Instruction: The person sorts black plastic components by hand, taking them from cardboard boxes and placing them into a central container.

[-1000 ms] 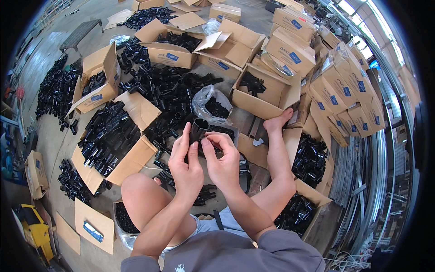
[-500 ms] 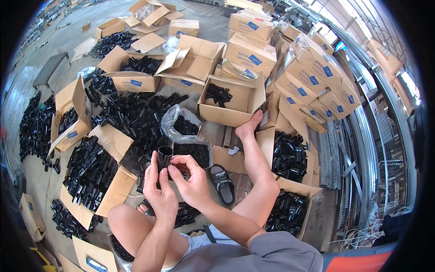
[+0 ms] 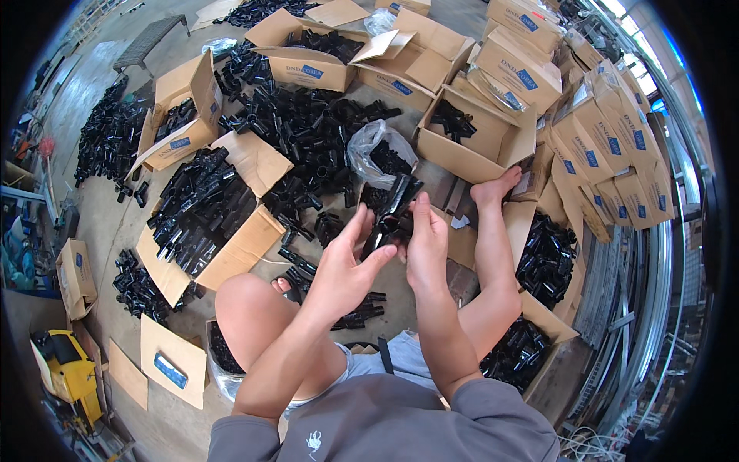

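In front of my bent legs, a glossy black tubular fitting (image 3: 395, 206) is held tilted between my hands. My left hand (image 3: 344, 269) grips its lower left side, thumb toward me. My right hand (image 3: 427, 245) closes on its right side with the thumb up along it. Whether this is one branched piece or two pressed together cannot be told, as fingers cover part of it. Just beyond sits a clear plastic bag (image 3: 362, 150) of small black parts. To its left spreads a heap of similar black fittings (image 3: 289, 127).
Open cardboard boxes of black fittings stand around me, among them a left box (image 3: 265, 239), a far right box (image 3: 477, 158) and a near right box (image 3: 558, 327). Stacked closed cartons (image 3: 608, 146) and metal profiles (image 3: 627, 285) lie to the right. A phone (image 3: 171, 369) rests on cardboard at left.
The fitting has gone from upright to tilted, and my hands now hold it from both sides, farther apart. The view has swung, so the surroundings appear shifted right and upward.
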### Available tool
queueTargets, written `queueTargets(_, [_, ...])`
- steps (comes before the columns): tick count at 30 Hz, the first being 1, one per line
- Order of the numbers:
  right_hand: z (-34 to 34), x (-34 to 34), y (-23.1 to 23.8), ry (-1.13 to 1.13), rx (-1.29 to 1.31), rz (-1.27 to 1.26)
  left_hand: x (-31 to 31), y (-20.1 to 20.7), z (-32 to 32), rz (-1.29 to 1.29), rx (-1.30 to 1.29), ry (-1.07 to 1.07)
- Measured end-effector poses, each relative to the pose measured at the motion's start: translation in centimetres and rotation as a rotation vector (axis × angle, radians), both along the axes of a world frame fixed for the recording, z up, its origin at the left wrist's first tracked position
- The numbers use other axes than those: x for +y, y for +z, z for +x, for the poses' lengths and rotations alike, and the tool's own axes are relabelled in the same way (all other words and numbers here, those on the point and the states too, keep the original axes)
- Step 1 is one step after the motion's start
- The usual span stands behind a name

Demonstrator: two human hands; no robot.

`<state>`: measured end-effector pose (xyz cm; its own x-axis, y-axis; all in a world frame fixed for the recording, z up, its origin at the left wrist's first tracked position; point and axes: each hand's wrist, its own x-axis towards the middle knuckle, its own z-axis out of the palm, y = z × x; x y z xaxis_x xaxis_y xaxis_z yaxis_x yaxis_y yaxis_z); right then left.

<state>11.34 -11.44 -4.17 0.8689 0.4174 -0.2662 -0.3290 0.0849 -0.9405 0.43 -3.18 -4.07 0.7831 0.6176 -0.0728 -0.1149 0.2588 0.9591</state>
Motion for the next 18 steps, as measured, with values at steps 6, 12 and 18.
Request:
queueTargets(6, [1.3, -1.2, 0.4, -0.006, 0.06, -0.048, 1.3, 0.6, -0.7, 0.074, 0.27, -0.331])
queueTargets(12, [1.5, -1.0, 0.2, 0.007, 0.032, -0.101, 1.4, 0.1, -0.4, -0.078, 0.256, -0.356])
queueTargets(18, [1.9, -1.0, -0.5, -0.009, 0.004, -0.157, 1.8, 0.5, 0.0, -0.235, 0.265, -0.41])
